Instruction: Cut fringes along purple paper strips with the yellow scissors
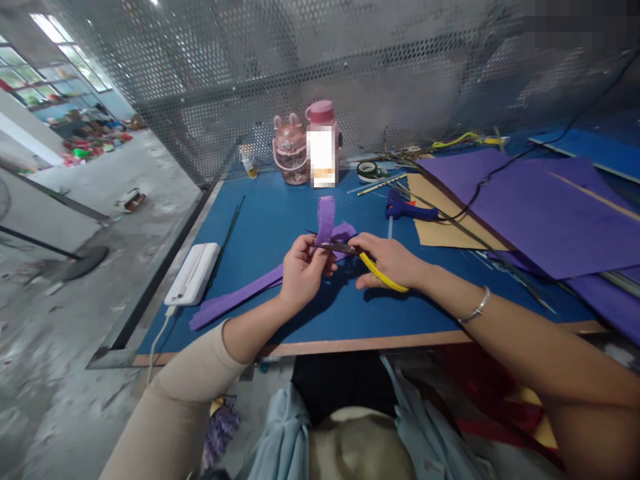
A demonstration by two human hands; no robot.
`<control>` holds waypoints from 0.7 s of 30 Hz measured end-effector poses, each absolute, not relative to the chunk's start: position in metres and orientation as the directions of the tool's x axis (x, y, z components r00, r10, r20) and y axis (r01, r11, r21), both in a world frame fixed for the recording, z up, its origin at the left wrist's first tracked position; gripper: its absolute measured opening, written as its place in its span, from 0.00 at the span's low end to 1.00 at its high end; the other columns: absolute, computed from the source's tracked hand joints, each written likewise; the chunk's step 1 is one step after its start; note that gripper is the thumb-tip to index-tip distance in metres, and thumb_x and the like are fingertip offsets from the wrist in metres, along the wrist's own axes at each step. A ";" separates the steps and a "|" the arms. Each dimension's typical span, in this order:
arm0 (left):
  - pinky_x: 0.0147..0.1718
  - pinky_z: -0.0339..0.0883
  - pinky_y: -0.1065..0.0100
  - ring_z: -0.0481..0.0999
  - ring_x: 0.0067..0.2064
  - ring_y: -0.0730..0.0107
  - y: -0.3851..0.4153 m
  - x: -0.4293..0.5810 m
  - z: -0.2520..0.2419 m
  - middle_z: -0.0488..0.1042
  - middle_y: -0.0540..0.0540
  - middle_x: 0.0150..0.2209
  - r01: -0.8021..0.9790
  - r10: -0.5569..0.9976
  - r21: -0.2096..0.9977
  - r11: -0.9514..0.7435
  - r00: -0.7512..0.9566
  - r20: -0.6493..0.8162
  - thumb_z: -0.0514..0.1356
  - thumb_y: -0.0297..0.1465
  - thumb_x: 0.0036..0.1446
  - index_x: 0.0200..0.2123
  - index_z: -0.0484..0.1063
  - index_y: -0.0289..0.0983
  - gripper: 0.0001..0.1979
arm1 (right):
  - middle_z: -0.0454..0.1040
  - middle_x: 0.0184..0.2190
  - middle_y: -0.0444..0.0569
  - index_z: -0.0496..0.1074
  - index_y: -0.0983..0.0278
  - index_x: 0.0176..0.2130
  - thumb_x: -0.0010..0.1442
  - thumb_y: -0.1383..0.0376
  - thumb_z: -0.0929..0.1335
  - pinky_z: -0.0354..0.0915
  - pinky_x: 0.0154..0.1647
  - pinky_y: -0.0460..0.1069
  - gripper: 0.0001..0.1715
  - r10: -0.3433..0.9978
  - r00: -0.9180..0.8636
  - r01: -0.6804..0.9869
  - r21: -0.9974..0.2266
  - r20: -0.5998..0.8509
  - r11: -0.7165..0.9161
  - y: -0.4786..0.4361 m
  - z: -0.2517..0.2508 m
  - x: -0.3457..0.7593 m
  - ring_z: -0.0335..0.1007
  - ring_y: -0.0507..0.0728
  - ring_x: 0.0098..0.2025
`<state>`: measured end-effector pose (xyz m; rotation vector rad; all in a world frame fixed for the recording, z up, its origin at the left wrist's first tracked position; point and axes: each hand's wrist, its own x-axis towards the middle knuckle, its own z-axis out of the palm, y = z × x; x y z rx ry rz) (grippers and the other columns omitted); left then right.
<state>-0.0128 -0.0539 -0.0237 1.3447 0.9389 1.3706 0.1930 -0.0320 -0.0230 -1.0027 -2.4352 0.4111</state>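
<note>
The two hands work close together over the middle of the blue tabletop (370, 313), nearly meeting. The left hand (303, 273) pinches a purple strip (326, 217) between thumb and fingers, and part of the strip stands up from the grip as a loop toward 12 o'clock. The right hand (383, 257), with a bangle on its wrist, is wrapped around yellow-handled scissors (383, 275); their dark blades point to 9 o'clock and cross the base of the loop, right by the left fingertips. Whether they have cut into it cannot be told.

Taking the hands as the clock's centre and going left to right, a white device (193, 273) with a cable plugged in lies between 8 and 9 o'clock. Thin green stems (231, 227) lie just beside it at 9. A long purple length (240, 297) runs flat toward 8, its near end hidden by the left hand. A small bottle (249, 165) stands between 10 and 11, an eared pink jug (291, 155) at 11, and a pink-lidded bottle (323, 113) beside it at 12. A tape roll (361, 173) lies at 1, and a blue glue gun (417, 211) at 2. Between 2 and 3, a tan sheet (435, 230) lies partly under large purple sheets (540, 220).
</note>
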 end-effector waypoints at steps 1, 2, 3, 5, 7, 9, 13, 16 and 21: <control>0.19 0.68 0.76 0.74 0.21 0.76 -0.054 -0.013 -0.024 0.73 0.53 0.24 -0.121 0.966 0.964 -0.238 0.076 0.248 0.62 0.43 0.54 0.35 0.62 0.38 0.17 | 0.72 0.45 0.54 0.64 0.62 0.51 0.48 0.42 0.72 0.65 0.38 0.52 0.40 0.717 -0.622 0.573 -0.440 0.316 0.691 -0.032 -0.023 0.193 0.71 0.62 0.42; 0.20 0.69 0.76 0.74 0.21 0.76 -0.054 -0.012 -0.024 0.73 0.53 0.24 -0.122 0.965 0.963 -0.238 0.082 0.249 0.62 0.44 0.54 0.35 0.63 0.37 0.17 | 0.72 0.44 0.54 0.64 0.62 0.50 0.48 0.42 0.72 0.65 0.38 0.52 0.39 0.714 -0.621 0.568 -0.442 0.324 0.695 -0.032 -0.023 0.193 0.71 0.62 0.42; 0.20 0.69 0.76 0.74 0.21 0.76 -0.054 -0.012 -0.024 0.73 0.53 0.24 -0.121 0.963 0.963 -0.242 0.089 0.253 0.62 0.44 0.54 0.34 0.63 0.37 0.17 | 0.72 0.44 0.54 0.64 0.63 0.50 0.49 0.42 0.71 0.65 0.38 0.53 0.39 0.710 -0.621 0.561 -0.444 0.331 0.698 -0.032 -0.023 0.193 0.71 0.62 0.42; 0.21 0.69 0.76 0.74 0.21 0.76 -0.055 -0.012 -0.024 0.73 0.52 0.24 -0.112 0.958 0.960 -0.257 0.099 0.268 0.62 0.43 0.55 0.34 0.64 0.37 0.16 | 0.72 0.43 0.54 0.65 0.63 0.49 0.50 0.41 0.71 0.65 0.38 0.52 0.38 0.700 -0.626 0.542 -0.454 0.344 0.707 -0.032 -0.023 0.194 0.71 0.62 0.41; 0.21 0.69 0.75 0.74 0.22 0.77 -0.056 -0.012 -0.024 0.73 0.52 0.24 -0.095 0.952 0.956 -0.277 0.108 0.287 0.62 0.43 0.55 0.34 0.65 0.36 0.16 | 0.72 0.42 0.54 0.66 0.64 0.48 0.51 0.41 0.70 0.64 0.37 0.52 0.36 0.689 -0.632 0.518 -0.467 0.355 0.716 -0.032 -0.024 0.194 0.71 0.61 0.40; 0.21 0.70 0.75 0.74 0.22 0.77 -0.056 -0.012 -0.024 0.73 0.52 0.24 -0.078 0.947 0.953 -0.292 0.116 0.300 0.62 0.43 0.55 0.33 0.65 0.36 0.16 | 0.73 0.41 0.54 0.66 0.64 0.47 0.52 0.41 0.69 0.64 0.36 0.51 0.35 0.681 -0.635 0.497 -0.481 0.366 0.722 -0.031 -0.025 0.194 0.71 0.60 0.39; 0.22 0.70 0.75 0.74 0.22 0.77 -0.056 -0.013 -0.024 0.73 0.51 0.24 -0.070 0.942 0.950 -0.304 0.130 0.311 0.62 0.43 0.56 0.33 0.66 0.36 0.16 | 0.75 0.39 0.54 0.68 0.65 0.45 0.56 0.43 0.68 0.64 0.36 0.50 0.31 0.670 -0.632 0.475 -0.489 0.388 0.732 -0.030 -0.026 0.194 0.71 0.59 0.37; 0.22 0.69 0.75 0.74 0.22 0.77 -0.057 -0.012 -0.023 0.73 0.51 0.25 -0.066 0.939 0.948 -0.312 0.130 0.318 0.61 0.43 0.56 0.33 0.66 0.36 0.16 | 0.75 0.37 0.53 0.70 0.65 0.45 0.57 0.45 0.67 0.65 0.36 0.50 0.29 0.666 -0.626 0.465 -0.491 0.406 0.736 -0.030 -0.026 0.193 0.71 0.58 0.36; 0.21 0.68 0.76 0.75 0.23 0.76 -0.057 -0.013 -0.023 0.74 0.51 0.26 -0.047 0.951 0.957 -0.285 0.114 0.289 0.61 0.42 0.57 0.33 0.66 0.36 0.15 | 0.76 0.35 0.52 0.71 0.65 0.43 0.59 0.49 0.68 0.64 0.35 0.48 0.23 0.672 -0.606 0.461 -0.501 0.426 0.733 -0.031 -0.024 0.192 0.72 0.56 0.34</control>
